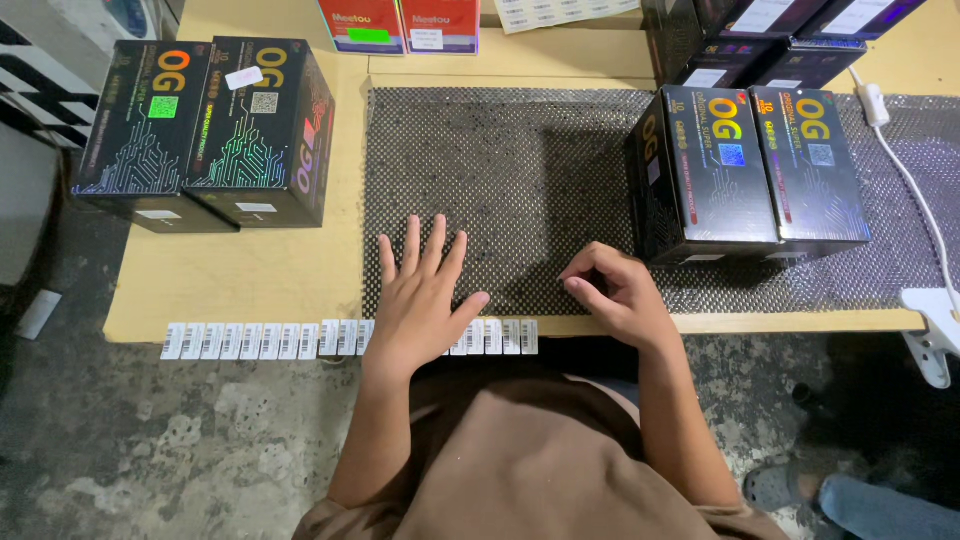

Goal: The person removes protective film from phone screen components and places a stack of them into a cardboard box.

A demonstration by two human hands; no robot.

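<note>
— Fingers (437, 243) of the left hand (420, 300) are spread wide and pressed flat on the dark mesh mat (500, 150), gripping nothing. The right hand (615, 290) is curled, thumb and forefinger pinched together close to the table's front edge.

— Pinched on what?

— Possibly one of those little white labels; it's too small from where I stand to be sure. The strip of labels (260, 340) hangs along the near edge of the table (260, 270), running under the left wrist.

— So which step is this?

— I'd judge a label is being picked or readied. Next it wants a steady carry to a box: the closest pair of black boxes (750, 170) stands on the mat just beyond the right hand. Another pair (205, 130) sits at the far left, more stacked behind.
</note>
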